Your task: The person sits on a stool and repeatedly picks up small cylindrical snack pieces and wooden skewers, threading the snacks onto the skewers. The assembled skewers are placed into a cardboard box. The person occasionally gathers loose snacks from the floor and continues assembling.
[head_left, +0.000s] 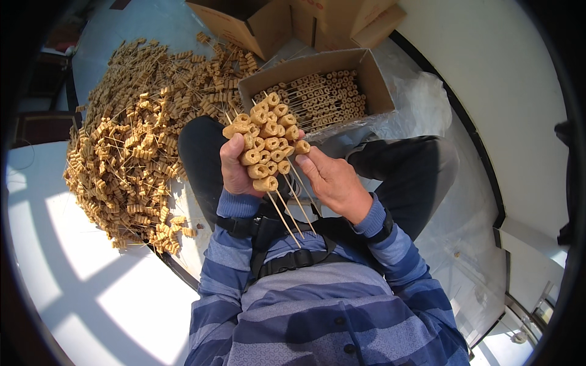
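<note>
closest to us are our own blue striped sleeves and a black chest harness across the shirt, with dark trousers over our knees. just above them our left hand is closed around a bundle of skewers, fingers curled tight on the thin bamboo sticks whose bare ends fan down toward our chest. our right hand sits just beside it, thumb and fingertips pinched on the skewer at the bundle's right edge, the other fingers loosely bent. the bundle stands between the two hands, over our lap and in front of the nearer box; each stick is threaded with short, tan, ring-like tubes with pale hollow centres, stacked one against the next, so the top of the bundle reads as a tight cluster of little rolls. behind it an open cardboard box lies tilted toward us, with finished skewers laid in neat rows, filling much of its floor. crumpled clear plastic spreads to its right. to our left, on a white surface, a big loose heap of the same skewers sprawls. farthest off, more cardboard boxes sit with flaps open; we cannot tell what is inside them.
</note>
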Demonstrator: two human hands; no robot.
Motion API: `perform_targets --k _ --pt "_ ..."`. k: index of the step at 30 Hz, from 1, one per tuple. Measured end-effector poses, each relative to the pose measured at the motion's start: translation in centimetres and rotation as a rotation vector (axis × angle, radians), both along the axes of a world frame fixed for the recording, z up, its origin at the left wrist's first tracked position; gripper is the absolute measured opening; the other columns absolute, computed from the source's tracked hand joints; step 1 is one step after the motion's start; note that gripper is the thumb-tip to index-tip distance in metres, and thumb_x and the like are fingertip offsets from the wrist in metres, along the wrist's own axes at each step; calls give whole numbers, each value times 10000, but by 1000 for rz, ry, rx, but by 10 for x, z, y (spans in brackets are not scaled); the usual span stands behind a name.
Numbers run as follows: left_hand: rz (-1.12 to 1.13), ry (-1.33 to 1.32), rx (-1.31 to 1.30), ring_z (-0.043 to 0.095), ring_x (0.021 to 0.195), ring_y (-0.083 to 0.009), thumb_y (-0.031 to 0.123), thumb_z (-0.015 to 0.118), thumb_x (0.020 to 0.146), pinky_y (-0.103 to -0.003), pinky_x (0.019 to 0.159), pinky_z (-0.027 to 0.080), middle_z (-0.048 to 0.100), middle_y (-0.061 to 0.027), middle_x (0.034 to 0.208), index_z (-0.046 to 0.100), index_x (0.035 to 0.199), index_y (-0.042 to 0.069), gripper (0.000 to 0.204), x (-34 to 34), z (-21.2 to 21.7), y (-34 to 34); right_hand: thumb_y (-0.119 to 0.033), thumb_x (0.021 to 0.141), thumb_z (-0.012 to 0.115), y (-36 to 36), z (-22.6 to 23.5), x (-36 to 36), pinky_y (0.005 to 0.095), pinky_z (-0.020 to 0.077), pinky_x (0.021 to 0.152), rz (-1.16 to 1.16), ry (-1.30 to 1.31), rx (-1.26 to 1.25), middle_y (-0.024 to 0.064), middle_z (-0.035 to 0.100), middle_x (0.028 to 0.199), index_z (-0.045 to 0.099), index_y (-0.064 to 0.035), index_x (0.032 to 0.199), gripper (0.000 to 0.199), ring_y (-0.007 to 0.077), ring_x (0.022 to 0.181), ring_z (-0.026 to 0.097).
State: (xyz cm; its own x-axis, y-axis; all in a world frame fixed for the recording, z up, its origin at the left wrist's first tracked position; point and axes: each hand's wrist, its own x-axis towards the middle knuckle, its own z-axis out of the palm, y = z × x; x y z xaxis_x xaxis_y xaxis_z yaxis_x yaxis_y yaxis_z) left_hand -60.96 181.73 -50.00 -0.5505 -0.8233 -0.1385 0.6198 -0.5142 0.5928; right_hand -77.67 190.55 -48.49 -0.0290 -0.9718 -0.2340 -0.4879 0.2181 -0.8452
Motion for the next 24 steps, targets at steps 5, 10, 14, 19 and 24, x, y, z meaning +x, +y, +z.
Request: perform_targets --k 5,10,14,19,24 --pt "34 1 64 613 1174 -434 516 546 909 -527 1011 526 555 -273 1349 373 1465 -47 810 -7 -8 4 -368 1051 464 3 -1 0 551 489 651 0 112 -36 229 649 751 549 -79 1053 302 449 739 639" --pt "85 -151 57 623 1173 -394 500 528 939 -506 1023 519 568 -245 1352 387 1458 -41 763 -13 -2 -4 -375 1012 551 5 19 -15 468 499 884 -95 231 -289 231 663 1134 549 -29 1284 441 389 1047 631" --pt "-8 -155 42 650 1142 -284 399 572 956 -404 976 554 618 -192 1291 436 1418 -40 652 -32 10 -8 -500 930 651 7 35 -26 479 339 1132 -80 300 -511 247 435 1484 378 -17 1500 797 413 1372 424" --pt "-51 -169 114 586 1230 -250 418 660 925 -392 1048 503 558 -126 1368 426 1443 50 677 -64 12 5 -436 939 637 -8 13 -16 488 291 1158 -81 254 -500 236 359 1534 313 -35 1543 794 409 1419 349" --pt "-158 -194 93 558 1264 -261 373 694 906 -404 1077 477 536 -126 1378 387 1465 42 718 -65 4 2 -371 944 631 -2 -8 -26 489 306 1150 -160 107 -484 223 367 1529 303 -53 1554 762 413 1412 354"
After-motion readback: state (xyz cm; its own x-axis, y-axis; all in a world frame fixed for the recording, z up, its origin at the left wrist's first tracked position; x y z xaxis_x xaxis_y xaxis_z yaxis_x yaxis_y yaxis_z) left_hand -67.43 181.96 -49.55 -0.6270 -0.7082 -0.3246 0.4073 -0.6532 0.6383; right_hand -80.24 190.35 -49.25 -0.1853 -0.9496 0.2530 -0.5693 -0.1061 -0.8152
